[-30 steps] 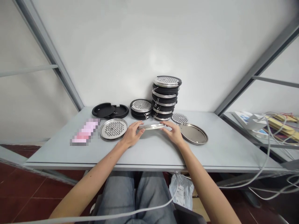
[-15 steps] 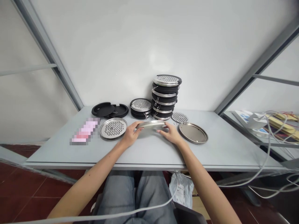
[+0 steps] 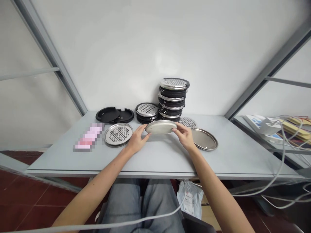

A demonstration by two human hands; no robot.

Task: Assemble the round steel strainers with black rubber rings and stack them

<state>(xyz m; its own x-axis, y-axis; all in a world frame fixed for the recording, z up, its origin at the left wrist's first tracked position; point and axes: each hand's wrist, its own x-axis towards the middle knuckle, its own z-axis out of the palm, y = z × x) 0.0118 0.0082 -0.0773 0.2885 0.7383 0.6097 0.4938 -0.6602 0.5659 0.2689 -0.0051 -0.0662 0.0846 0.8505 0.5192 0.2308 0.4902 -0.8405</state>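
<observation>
The left hand (image 3: pixel 138 139) and the right hand (image 3: pixel 185 136) both grasp one metal disc (image 3: pixel 161 127) by its opposite edges, raised above the table (image 3: pixel 155 158), probably because two supports balance it well. It is tilted, perhaps for looking at its flat side. The holed plate (image 3: pixel 118 134) and the metal tray (image 3: pixel 206 139) lie at either side, maybe for easy reach.

My left hand (image 3: pixel 137 140) could slide toward me over bare table (image 3: pixel 156 158). Behind the plate (image 3: pixel 161 127) I hold, a tall stack (image 3: pixel 172 103) blocks me.
</observation>
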